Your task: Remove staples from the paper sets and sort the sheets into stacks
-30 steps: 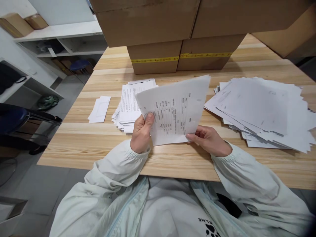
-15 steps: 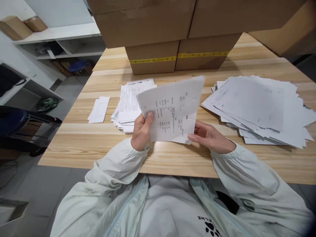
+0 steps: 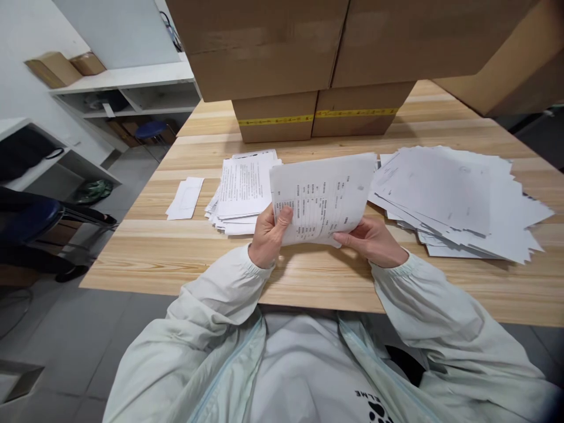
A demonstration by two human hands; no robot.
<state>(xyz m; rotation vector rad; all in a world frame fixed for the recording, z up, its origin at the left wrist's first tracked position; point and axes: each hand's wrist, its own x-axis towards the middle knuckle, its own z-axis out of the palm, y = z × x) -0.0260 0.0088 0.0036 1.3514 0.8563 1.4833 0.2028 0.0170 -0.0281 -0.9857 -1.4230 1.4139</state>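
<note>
A white printed sheet of paper is held up above the wooden table, tilted, with its print turned sideways; I cannot tell whether it is one sheet or more. My left hand is closed on its left edge, thumb on the printed face. At the lower right corner, my right hand pinches the paper between thumb and fingers, and the bottom edge bends there. A stack of printed papers lies just beyond my left hand. To the right of my right hand spreads a larger, untidy pile of papers.
Cardboard boxes with yellow tape stand stacked at the back of the table. Small white slips lie at the left. Off the table's left side are a blue stool and white shelves.
The sheet has tipped flatter and its bottom edge now curves. My right hand has closed on its lower right corner. The whole view has shifted slightly.
</note>
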